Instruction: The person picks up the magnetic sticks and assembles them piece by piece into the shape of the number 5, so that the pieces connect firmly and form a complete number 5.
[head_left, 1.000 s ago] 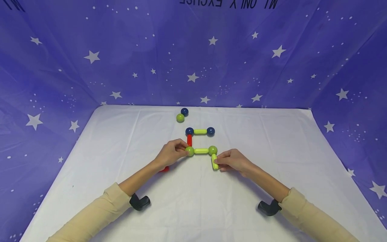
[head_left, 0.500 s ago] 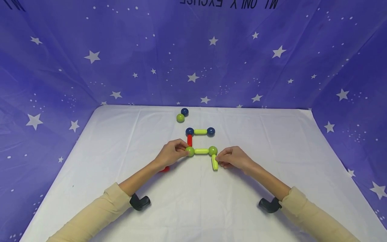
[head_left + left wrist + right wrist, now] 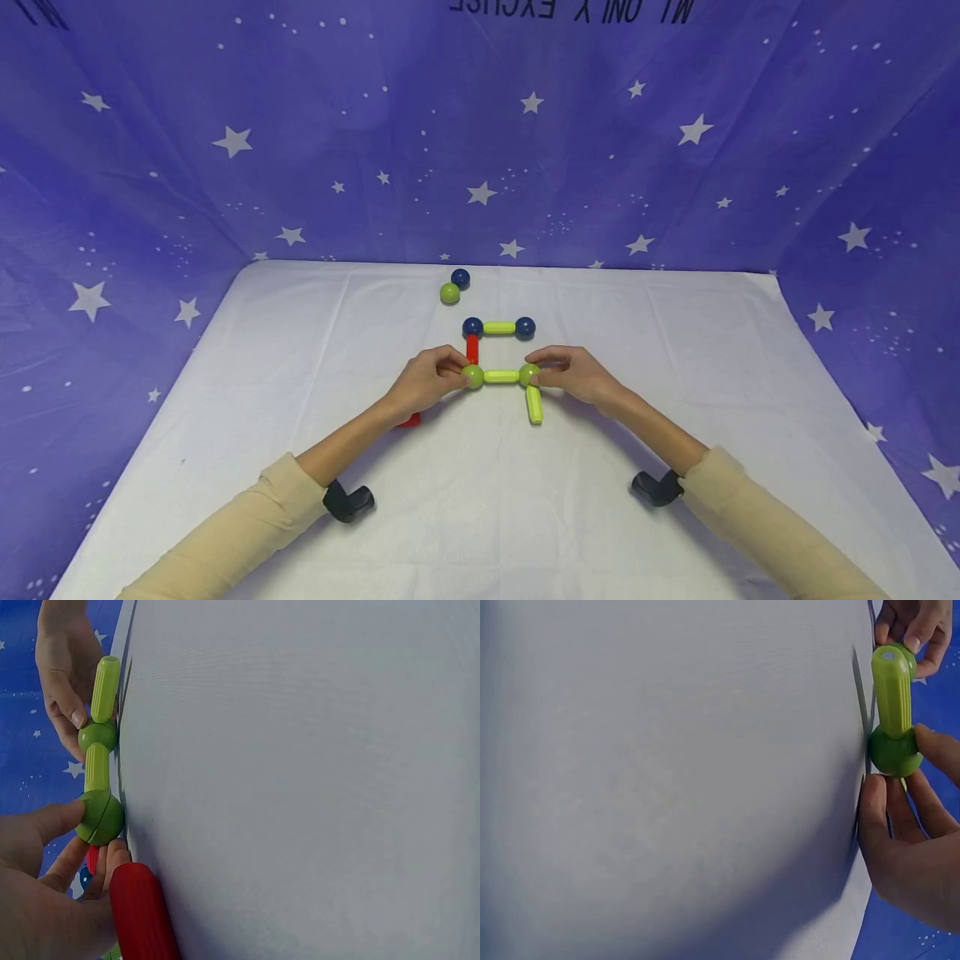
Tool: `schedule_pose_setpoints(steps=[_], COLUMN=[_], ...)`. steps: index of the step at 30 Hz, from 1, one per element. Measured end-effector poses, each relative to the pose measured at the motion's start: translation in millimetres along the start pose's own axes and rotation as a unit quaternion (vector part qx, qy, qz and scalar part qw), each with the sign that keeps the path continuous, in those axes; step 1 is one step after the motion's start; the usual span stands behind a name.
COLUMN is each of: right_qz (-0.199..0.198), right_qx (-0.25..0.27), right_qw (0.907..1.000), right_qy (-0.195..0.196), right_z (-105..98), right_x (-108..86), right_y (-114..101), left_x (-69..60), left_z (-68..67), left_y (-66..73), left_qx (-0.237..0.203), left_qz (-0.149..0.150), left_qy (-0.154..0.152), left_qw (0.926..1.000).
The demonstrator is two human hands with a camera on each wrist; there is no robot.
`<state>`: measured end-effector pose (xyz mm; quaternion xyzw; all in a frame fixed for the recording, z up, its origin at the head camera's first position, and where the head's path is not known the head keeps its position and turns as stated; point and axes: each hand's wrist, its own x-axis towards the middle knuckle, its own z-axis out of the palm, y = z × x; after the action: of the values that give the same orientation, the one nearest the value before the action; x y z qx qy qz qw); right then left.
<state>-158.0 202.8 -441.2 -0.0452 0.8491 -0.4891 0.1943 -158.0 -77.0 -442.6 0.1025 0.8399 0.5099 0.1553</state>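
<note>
My left hand (image 3: pixel 427 380) pinches the left green ball (image 3: pixel 473 377), which joins a yellow-green stick (image 3: pixel 501 377) and a red stick (image 3: pixel 472 348). At the other end of that stick, my right hand (image 3: pixel 581 375) grips the right green ball (image 3: pixel 529 375) between thumb and fingers. A second yellow-green stick (image 3: pixel 535 406) slants from this ball toward the front. The red stick runs back to a blue ball (image 3: pixel 472 327), linked by another yellow-green stick (image 3: pixel 499 327) to a blue ball (image 3: pixel 525 327). In the right wrist view, the slanting stick (image 3: pixel 892 694) shows its end.
Behind the joined pieces lie a loose green ball (image 3: pixel 450 292) and a blue ball (image 3: pixel 461 278), side by side. A red piece (image 3: pixel 409 420) shows partly under my left wrist. A starry blue curtain (image 3: pixel 480 142) surrounds the white table (image 3: pixel 480 517).
My right hand has let go of the slanting yellow-green stick and moved back to take hold of the right green ball. The left hand keeps its grip.
</note>
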Motion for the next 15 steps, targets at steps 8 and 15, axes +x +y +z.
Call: schedule_pose_setpoints(steps=[8,15], right_qz=[0.016,0.023], right_qx=[-0.007,-0.003], right_qw=[0.9998,0.9996], right_qy=[-0.01,-0.015], right_z=[-1.5,-2.9], right_x=[3.1,3.1], right_y=[-1.0,-0.1], left_x=[0.1,0.4], left_z=[0.2,-0.8], left_y=[-0.2,0.1], left_qx=[0.0,0.005], left_qz=[0.0,0.001], left_qy=[0.001,-0.004], left_qw=[1.0,1.0])
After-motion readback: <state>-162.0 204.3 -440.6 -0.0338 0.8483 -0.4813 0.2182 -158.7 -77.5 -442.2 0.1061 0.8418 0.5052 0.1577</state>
